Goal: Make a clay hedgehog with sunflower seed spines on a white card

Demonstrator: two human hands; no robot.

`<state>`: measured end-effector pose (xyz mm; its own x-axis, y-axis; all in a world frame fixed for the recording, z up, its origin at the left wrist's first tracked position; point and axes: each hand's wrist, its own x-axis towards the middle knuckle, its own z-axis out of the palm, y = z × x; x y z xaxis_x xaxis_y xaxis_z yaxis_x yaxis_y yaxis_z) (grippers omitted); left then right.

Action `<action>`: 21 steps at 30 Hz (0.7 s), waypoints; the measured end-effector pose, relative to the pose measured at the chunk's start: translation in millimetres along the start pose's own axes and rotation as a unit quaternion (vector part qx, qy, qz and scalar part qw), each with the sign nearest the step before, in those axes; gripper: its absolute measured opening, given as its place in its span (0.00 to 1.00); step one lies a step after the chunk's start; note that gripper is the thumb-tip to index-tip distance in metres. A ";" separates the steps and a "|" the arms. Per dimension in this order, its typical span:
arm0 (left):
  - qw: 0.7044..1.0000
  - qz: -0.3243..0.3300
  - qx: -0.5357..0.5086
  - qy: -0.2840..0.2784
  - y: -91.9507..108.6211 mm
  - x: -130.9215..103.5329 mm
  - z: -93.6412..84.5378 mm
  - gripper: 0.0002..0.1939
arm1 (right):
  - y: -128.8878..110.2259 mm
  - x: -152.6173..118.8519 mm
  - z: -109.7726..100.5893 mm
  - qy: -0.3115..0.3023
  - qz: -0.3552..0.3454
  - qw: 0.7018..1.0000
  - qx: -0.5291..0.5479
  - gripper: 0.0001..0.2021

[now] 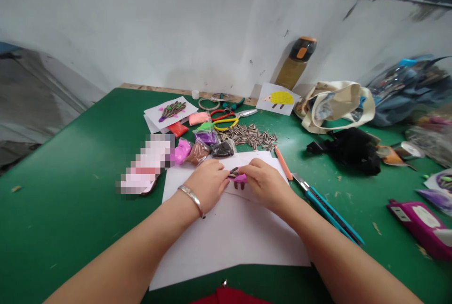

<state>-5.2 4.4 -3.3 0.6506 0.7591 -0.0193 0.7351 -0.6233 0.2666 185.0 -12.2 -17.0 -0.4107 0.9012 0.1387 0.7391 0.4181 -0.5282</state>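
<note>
On white paper (226, 243) lies a small pink clay piece (240, 179) with dark striped sunflower seeds (233, 172) on it and short brown legs below. My left hand (209, 184), a silver bangle at its wrist, has its fingers closed at the clay's left edge. From the right, my right hand (264, 179) pinches thumb and finger together over the clay and seeds. Its fingertips hide whatever is between them. Just beyond the paper lie a heap of loose sunflower seeds (252, 137) and bagged clay in black (223, 148), brown (198, 152) and purple (206, 138).
Right of the paper lie an orange stick (283, 163) and a blue utility knife (330, 212), blade out. Scissors (226, 123), a seed-covered picture (173, 110) and a yellow hedgehog drawing (278, 99) are farther back. A phone (146, 167) lies left; a bottle (296, 61) leans against the wall.
</note>
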 end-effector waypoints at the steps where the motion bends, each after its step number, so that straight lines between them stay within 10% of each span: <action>1: 1.000 0.004 0.004 -0.001 0.3 -0.2 -0.1 0.11 | 0.0 0.0 0.4 0.001 -0.002 1.000 0.008 0.12; 21: 1.000 0.008 0.003 -0.019 2.7 -1.9 3.6 0.11 | 4.0 8.0 18.7 0.008 -0.085 0.994 -0.072 0.10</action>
<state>-3.8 0.6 -6.0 0.6691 0.7414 -0.0519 0.7256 -0.6365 0.2616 174.6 -5.4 -33.7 -0.5291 0.8170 0.2293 0.7287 0.5759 -0.3706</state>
